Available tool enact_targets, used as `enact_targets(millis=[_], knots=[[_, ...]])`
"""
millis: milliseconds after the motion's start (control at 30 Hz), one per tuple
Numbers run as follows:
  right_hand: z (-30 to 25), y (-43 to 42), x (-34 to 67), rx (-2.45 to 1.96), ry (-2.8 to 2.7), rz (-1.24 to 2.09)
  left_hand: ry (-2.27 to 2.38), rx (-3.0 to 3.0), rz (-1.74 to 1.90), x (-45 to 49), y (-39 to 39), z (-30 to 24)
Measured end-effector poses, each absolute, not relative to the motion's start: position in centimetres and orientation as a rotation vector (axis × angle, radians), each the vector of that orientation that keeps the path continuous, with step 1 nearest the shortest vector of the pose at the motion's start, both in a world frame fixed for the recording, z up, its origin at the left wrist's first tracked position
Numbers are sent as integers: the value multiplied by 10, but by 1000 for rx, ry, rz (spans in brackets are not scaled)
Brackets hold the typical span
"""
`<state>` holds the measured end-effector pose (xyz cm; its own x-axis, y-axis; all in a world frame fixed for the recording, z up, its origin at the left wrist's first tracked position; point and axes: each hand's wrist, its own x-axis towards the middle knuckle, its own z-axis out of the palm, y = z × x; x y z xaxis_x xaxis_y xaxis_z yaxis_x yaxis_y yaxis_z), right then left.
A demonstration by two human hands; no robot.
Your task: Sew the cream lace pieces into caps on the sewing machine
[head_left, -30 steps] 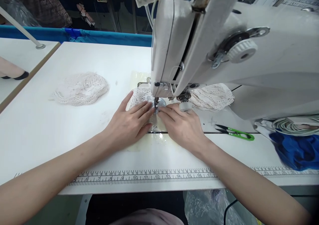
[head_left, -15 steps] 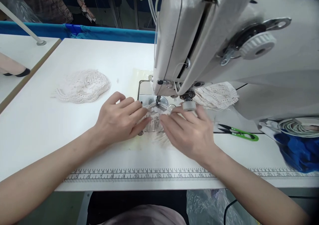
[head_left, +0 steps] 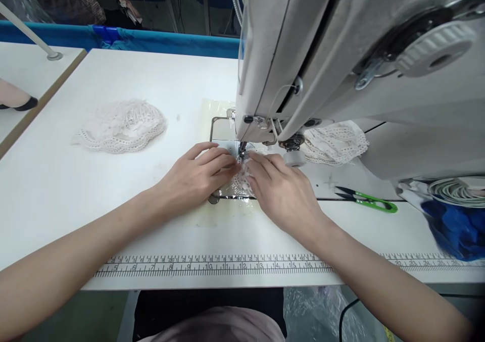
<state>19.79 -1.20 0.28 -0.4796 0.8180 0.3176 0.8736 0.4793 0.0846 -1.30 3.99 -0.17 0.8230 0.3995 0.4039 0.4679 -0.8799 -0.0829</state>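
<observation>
Lace (head_left: 242, 182) lies under left hand (head_left: 193, 180) and right hand (head_left: 288, 195).

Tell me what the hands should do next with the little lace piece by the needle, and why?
Probably slide the lace piece a little further back, so its edge sits right under the needle. The left hand and the right hand both press it flat on the metal plate, with fingertips meeting just in front of the needle, so most of the lace seems to lie short of it.

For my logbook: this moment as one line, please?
left hand: on lace piece | right hand: on lace piece | place: at sewing machine
</observation>
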Motion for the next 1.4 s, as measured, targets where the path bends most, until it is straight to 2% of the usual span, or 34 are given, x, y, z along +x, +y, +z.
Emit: enact_targets(millis=[133, 900, 1400], knots=[[-1, -3, 201, -1479, -2497, -351, -634, -2827, -620, -11, 37, -3], [-5, 3, 207, -1414, -2458, -366, -667, -2647, -425, -5, 21, 3], [7, -8, 214, -1056, -2526, -321, -588, -2684, -593, -4, 20, 3]])
